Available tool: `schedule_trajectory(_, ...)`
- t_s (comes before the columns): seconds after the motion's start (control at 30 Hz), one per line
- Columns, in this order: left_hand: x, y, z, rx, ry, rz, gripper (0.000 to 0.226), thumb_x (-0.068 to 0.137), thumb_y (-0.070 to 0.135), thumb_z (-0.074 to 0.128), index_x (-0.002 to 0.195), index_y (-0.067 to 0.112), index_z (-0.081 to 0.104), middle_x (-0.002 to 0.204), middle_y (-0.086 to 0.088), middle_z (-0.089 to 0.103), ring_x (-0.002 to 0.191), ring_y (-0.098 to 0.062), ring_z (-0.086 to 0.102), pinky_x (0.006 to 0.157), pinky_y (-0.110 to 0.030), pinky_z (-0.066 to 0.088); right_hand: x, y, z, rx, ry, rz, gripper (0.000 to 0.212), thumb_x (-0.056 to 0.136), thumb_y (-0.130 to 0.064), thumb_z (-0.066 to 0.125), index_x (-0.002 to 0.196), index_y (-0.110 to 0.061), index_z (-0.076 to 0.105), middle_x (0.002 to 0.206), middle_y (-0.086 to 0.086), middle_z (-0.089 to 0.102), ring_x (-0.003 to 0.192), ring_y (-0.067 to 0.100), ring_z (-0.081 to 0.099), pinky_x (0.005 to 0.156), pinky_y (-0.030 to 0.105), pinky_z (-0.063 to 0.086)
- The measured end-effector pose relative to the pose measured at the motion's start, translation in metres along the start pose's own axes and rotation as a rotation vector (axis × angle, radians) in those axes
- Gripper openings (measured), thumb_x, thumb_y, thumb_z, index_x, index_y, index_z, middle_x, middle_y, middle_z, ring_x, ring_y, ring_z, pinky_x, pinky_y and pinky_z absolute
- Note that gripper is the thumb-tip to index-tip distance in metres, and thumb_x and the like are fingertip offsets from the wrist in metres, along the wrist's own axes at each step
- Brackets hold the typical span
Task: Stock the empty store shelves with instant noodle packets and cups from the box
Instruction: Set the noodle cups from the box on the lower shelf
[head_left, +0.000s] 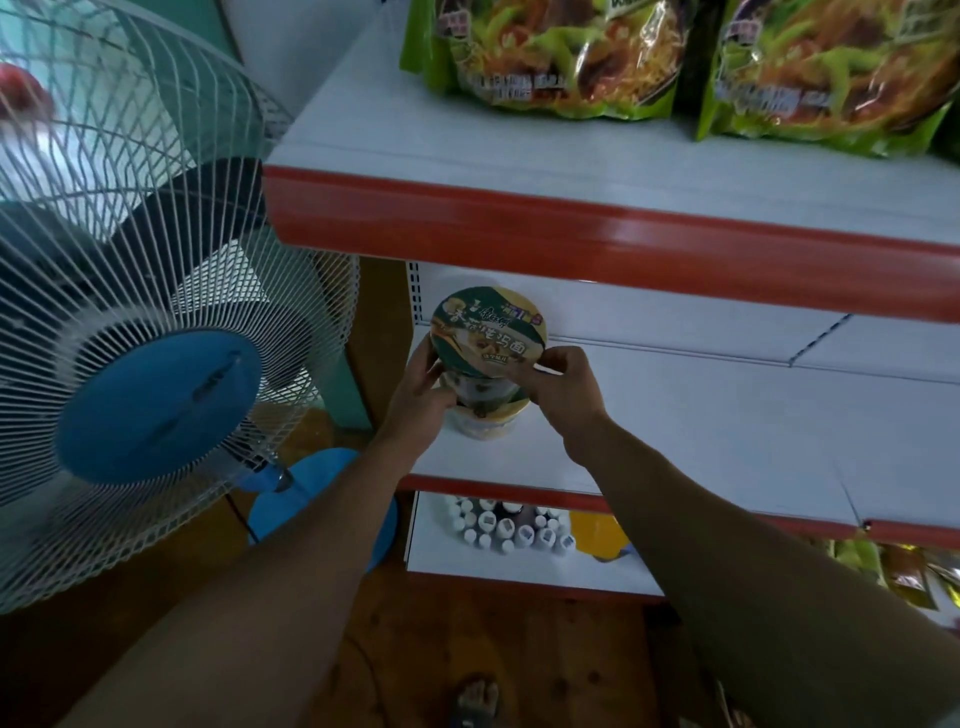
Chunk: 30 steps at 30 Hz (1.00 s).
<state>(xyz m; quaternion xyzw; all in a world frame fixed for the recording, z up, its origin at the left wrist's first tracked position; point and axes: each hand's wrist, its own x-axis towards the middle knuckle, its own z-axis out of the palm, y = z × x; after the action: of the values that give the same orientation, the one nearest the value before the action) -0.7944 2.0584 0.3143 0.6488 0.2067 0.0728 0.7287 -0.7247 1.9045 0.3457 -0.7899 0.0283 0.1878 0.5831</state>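
Our left hand (422, 387) and right hand (563, 389) curl fingers round the top noodle cup (488, 332) — stacking it on the bottom cup (485, 427). Next we should sit it straight, then let go.

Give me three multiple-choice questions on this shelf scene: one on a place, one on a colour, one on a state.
1. Where is the held cup? A on the floor; B over the lower cup on the middle shelf; C on the top shelf.
2. What colour is the fan hub? A red; B blue; C yellow.
3. The held cup is: A lying flat; B standing free; C gripped by both hands.
Answers: B, it is above the lower cup; B, the hub is blue; C, left hand and right hand grip it.
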Motion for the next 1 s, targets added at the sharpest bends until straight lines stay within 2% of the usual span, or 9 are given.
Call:
schedule_trajectory(0.07,0.004,-0.003,0.001,0.023,-0.003,-0.006,0.083,0.08,-0.024,0.049,0.15,0.021,0.04,0.13,0.014,0.059,0.123,-0.006,0.053,0.097,-0.033,0.054,0.0,-0.001,-0.002,-0.009,-0.004,0.015,0.039,0.079,-0.033,0.079,0.101,-0.02,0.05,0.1,-0.008,0.059,0.085,0.017,0.059,0.072,0.037,0.051)
schedule_trajectory(0.13,0.006,-0.005,0.003,0.069,0.003,-0.022,0.084,0.081,-0.019,0.053,0.149,0.028,0.04,0.131,0.014,0.059,0.126,-0.01,0.052,0.102,-0.039,0.05,0.002,0.0,-0.005,-0.01,-0.001,0.025,0.04,0.079,-0.034,0.079,0.104,-0.019,0.051,0.106,-0.006,0.059,0.093,0.019,0.06,0.08,0.04,0.054)
schedule_trajectory(0.23,0.007,-0.004,0.006,0.088,0.046,-0.041,0.078,0.083,-0.014,0.055,0.148,0.026,0.041,0.131,0.01,0.059,0.126,-0.014,0.053,0.103,-0.038,0.047,0.003,0.001,-0.01,-0.021,0.003,0.025,0.041,0.077,-0.036,0.079,0.106,-0.019,0.055,0.112,-0.003,0.06,0.105,0.021,0.06,0.091,0.043,0.054)
schedule_trajectory(0.37,-0.003,0.002,0.015,0.024,0.175,-0.116,0.06,0.089,-0.005,0.059,0.145,0.009,0.042,0.138,-0.006,0.054,0.116,-0.018,0.053,0.086,-0.026,0.046,0.0,0.001,-0.021,-0.06,0.002,0.019,0.037,0.082,-0.034,0.076,0.11,-0.018,0.059,0.112,-0.001,0.062,0.106,0.022,0.06,0.095,0.044,0.053)
schedule_trajectory(0.47,-0.024,0.009,0.019,0.172,0.307,-0.145,0.027,0.094,0.014,0.061,0.12,0.014,0.055,0.118,-0.006,0.058,0.098,-0.017,0.053,0.064,-0.022,0.037,-0.003,-0.001,-0.034,-0.094,0.024,0.014,0.037,0.084,-0.029,0.073,0.116,-0.014,0.06,0.109,-0.001,0.061,0.106,0.023,0.06,0.096,0.043,0.052)
schedule_trajectory(0.53,-0.042,0.011,0.025,0.391,0.298,-0.107,0.011,0.097,0.025,0.055,0.105,0.019,0.058,0.103,-0.001,0.059,0.092,-0.018,0.053,0.059,-0.023,0.034,-0.007,-0.002,-0.044,-0.115,0.042,0.011,0.035,0.086,-0.028,0.071,0.115,-0.014,0.06,0.106,0.0,0.061,0.105,0.025,0.06,0.093,0.041,0.053)
schedule_trajectory(0.67,-0.064,0.008,0.055,0.6,0.11,0.01,0.019,0.098,0.033,0.05,0.096,0.018,0.062,0.09,0.0,0.065,0.09,-0.021,0.059,0.07,-0.03,0.039,-0.019,0.003,-0.071,-0.208,0.097,0.008,0.035,0.087,-0.026,0.067,0.12,-0.017,0.06,0.114,0.001,0.063,0.102,0.022,0.06,0.087,0.035,0.051)
schedule_trajectory(0.77,-0.072,0.011,0.096,0.629,-0.065,0.036,0.015,0.095,0.032,0.053,0.092,0.022,0.063,0.092,0.002,0.069,0.089,-0.019,0.063,0.075,-0.03,0.044,-0.031,0.007,-0.108,-0.335,0.174,0.009,0.037,0.088,-0.025,0.062,0.124,-0.017,0.059,0.12,0.001,0.063,0.107,0.022,0.058,0.09,0.034,0.049)
schedule_trajectory(1.0,-0.094,-0.009,0.223,0.981,-0.57,0.069,0.013,0.093,0.042,0.056,0.095,0.031,0.061,0.106,0.005,0.068,0.098,-0.02,0.062,0.083,-0.03,0.048,-0.081,0.051,-0.242,-0.682,0.372,0.14,0.04,0.086,-0.024,0.057,0.126,-0.019,0.057,0.125,0.004,0.062,0.112,0.027,0.058,0.086,0.031,0.045)
